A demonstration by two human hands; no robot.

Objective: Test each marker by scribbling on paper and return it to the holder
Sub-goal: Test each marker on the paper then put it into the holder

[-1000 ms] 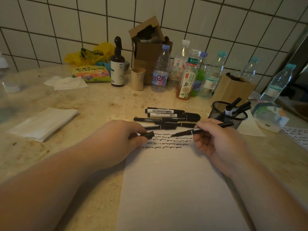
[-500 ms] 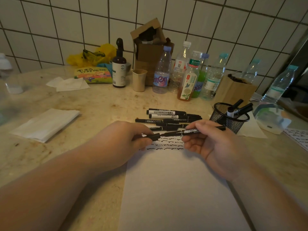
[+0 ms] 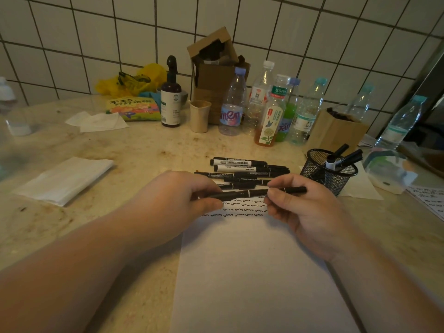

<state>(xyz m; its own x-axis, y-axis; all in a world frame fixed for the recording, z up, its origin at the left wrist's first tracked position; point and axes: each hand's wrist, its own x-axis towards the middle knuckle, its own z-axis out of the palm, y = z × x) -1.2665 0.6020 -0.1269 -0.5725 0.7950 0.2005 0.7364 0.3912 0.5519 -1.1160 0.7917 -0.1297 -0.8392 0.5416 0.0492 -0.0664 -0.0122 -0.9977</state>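
A thin black marker [image 3: 249,193] lies level between my two hands, just above the top of the white paper [image 3: 259,272]. My left hand [image 3: 177,200] pinches its capped left end. My right hand [image 3: 305,215] grips the barrel toward the right end. Black scribble lines [image 3: 237,209] run across the top of the paper under the marker. Several black and white markers [image 3: 242,170] lie in a pile beyond the paper. The black mesh holder [image 3: 326,173] stands at the right with a few markers upright in it.
Several plastic bottles [image 3: 269,109], a dark pump bottle [image 3: 171,97], a beige cup [image 3: 200,116] and cardboard boxes [image 3: 216,68] line the tiled wall. Folded tissue [image 3: 64,179] lies at the left. A second scribbled sheet [image 3: 430,200] and a plastic bag sit at the right.
The cap in my left hand and the marker in my right hand came together; the cap now sits on the marker's tip, and the marker has turned level.
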